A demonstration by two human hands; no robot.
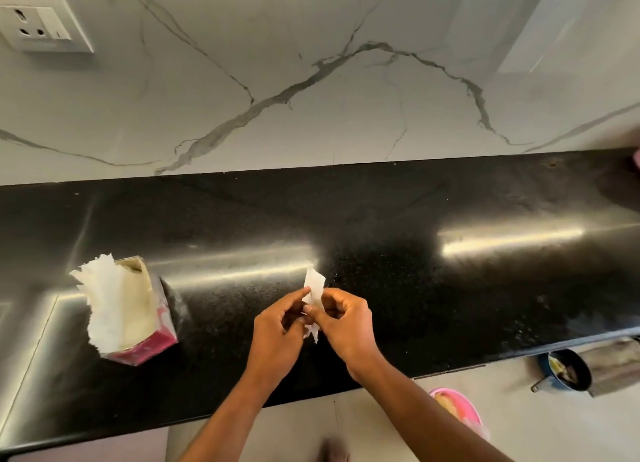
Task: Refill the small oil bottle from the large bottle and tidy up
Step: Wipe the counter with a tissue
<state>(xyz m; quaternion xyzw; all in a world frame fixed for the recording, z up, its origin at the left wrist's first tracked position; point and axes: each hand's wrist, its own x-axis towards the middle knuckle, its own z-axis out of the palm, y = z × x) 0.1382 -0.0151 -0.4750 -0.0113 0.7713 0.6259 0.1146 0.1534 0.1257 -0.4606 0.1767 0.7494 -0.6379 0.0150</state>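
Both hands meet over the front-centre of the black counter, pinching one small tissue between them. Left hand has thumb and forefinger on the tissue's left edge; right hand is clenched on its right side and lower end. So the tissue is grasped by both, w/ neither hand free.

The tissue's long axis runs near-upright, roughly away from the person: top end stands clear above the fingertips, a ragged bit hangs below the knuckles. It's held just above the counter — can't tell if it touches.

Neither oil bottle is in view, large or small, so refill state can't be read here. Looks like the tidy-up stage: folding or wadding the tissue, prob. for a wipe.

Tissue box lies well to the left, on the left hand's side, sheets spilling out of its open top. If another sheet is needed, left hand is nearer — right would have to cross over.
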